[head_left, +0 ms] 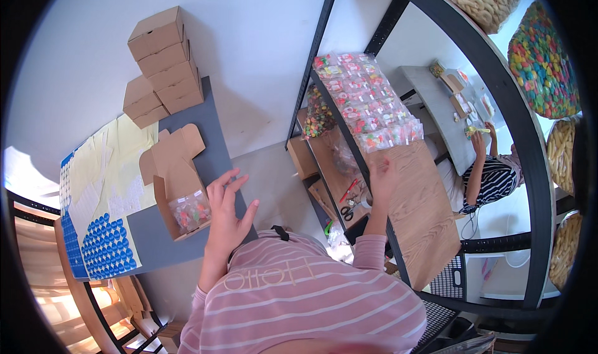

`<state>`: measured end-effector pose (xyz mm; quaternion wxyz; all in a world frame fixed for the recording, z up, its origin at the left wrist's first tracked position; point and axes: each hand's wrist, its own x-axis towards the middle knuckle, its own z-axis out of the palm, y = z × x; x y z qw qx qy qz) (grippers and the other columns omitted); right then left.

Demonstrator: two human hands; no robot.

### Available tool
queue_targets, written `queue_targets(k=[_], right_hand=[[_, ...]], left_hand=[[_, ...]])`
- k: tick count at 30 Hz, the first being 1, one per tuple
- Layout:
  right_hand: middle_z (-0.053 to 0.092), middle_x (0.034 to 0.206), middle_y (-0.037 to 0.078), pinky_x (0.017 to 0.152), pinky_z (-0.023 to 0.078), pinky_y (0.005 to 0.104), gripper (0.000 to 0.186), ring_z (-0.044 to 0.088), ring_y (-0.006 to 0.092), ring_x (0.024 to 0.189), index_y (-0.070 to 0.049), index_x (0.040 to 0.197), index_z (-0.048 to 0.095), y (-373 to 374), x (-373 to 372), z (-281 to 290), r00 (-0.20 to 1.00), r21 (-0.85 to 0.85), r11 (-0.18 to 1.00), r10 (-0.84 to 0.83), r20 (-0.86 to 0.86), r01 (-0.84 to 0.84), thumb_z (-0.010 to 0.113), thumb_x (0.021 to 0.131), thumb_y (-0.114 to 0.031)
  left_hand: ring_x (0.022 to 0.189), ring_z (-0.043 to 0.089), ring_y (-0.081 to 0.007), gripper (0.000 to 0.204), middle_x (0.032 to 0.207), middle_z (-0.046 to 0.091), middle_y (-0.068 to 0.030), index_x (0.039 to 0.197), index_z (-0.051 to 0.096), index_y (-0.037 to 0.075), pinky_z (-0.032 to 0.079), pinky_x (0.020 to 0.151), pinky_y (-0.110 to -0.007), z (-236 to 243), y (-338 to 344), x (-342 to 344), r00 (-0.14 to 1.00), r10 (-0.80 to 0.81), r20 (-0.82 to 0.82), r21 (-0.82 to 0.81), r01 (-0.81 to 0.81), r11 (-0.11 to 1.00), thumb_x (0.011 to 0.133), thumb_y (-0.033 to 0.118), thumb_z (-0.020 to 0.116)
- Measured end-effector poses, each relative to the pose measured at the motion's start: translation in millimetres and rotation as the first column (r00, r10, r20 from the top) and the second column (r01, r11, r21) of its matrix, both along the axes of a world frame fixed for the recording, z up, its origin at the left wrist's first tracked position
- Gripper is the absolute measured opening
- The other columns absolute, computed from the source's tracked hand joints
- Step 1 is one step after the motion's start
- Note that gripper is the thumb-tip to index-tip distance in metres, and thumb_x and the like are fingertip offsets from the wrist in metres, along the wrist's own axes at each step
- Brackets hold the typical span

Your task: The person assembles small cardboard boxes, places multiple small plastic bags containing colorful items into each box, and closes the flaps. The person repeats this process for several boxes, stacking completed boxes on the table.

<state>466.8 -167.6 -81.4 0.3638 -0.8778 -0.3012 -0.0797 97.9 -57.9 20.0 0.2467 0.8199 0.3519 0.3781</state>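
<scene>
My left hand [228, 207], fingers apart and empty, hovers at the right side of an open cardboard box [169, 154] on the grey table [162, 260]. Small clear bags of colorful candy [190, 212] lie inside the box. My right hand [383, 173] is over the left edge of a wooden shelf [417, 210], fingers loosely bent, with nothing visible in it. Just beyond it, rows of bagged candy [364, 98] cover the back part of that shelf.
Stacked brown boxes [156, 36], paper sheets and blue sticker sheets [109, 245] occupy the left table. Scissors [349, 212] lie on a lower shelf. Black frame posts [532, 229] and bulk snack bags [542, 58] are at right. A co-worker [489, 179] works at another table.
</scene>
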Motion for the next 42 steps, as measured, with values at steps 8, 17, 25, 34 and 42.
queue_targets(k=[8, 17, 25, 34, 42], right_hand=[[0.05, 0.126, 0.007, 0.096, 0.029, 0.0531, 0.067, 0.041, 0.0284, 0.122, -0.015, 0.124, 0.05, 44, 13, 2, 0.92, -0.238, 0.968, 0.162, 0.358, -0.078, 0.079, 0.065, -0.024], [0.055, 0.118, 0.012, 0.095, 0.036, 0.0494, 0.052, 0.051, 0.0301, 0.11, -0.007, 0.121, 0.053, 34, 30, -23, 0.935, 0.024, 0.972, 0.219, 0.277, -0.235, 0.074, 0.074, -0.016], [0.056, 0.119, 0.014, 0.085, 0.051, 0.0311, 0.034, 0.056, 0.0213, 0.105, 0.003, 0.119, 0.053, 24, 54, -42, 0.922, 0.662, 0.75, 0.248, -0.297, 0.011, 0.057, 0.093, -0.019], [0.059, 0.108, 0.012, 0.087, 0.05, 0.0325, 0.03, 0.06, 0.021, 0.095, 0.002, 0.114, 0.055, 12, -34, 11, 0.953, 0.809, 0.575, 0.161, -0.258, 0.122, 0.05, 0.097, -0.021], [0.058, 0.117, 0.016, 0.091, 0.048, 0.0433, 0.036, 0.056, 0.0349, 0.112, -0.006, 0.112, 0.061, 40, -201, 52, 0.384, 0.282, 0.275, 0.784, 0.487, -0.919, 0.068, 0.077, -0.007]], left_hand=[[0.11, 0.042, -0.033, 0.047, 0.125, 0.048, -0.0146, 0.118, 0.053, 0.004, 0.035, 0.096, -0.042, -8, -6, 24, 0.999, -0.031, -0.022, -0.042, 0.03, 0.999, 0.075, 0.009, 0.07], [0.112, 0.043, -0.0327, 0.046, 0.125, 0.048, -0.0139, 0.118, 0.053, 0.005, 0.035, 0.098, -0.041, -15, -7, 40, 0.994, -0.11, -0.005, -0.108, 0.109, 0.988, 0.076, 0.009, 0.069], [0.115, 0.042, -0.0318, 0.046, 0.125, 0.048, -0.0134, 0.12, 0.052, 0.005, 0.035, 0.098, -0.041, -17, -7, 46, 0.984, -0.18, -0.008, -0.163, 0.176, 0.971, 0.077, 0.009, 0.068], [0.108, 0.053, -0.0196, 0.037, 0.126, 0.049, -0.0112, 0.125, 0.047, 0.003, 0.044, 0.086, -0.032, -29, -8, 32, 0.871, -0.172, 0.46, -0.628, 0.456, 0.63, 0.091, 0.012, 0.057], [0.107, 0.053, -0.0134, 0.035, 0.116, 0.054, -0.009, 0.129, 0.038, 0.0, 0.045, 0.087, -0.028, -23, -18, 6, 0.715, -0.065, 0.696, -0.595, 0.625, 0.506, 0.097, 0.011, 0.048]])
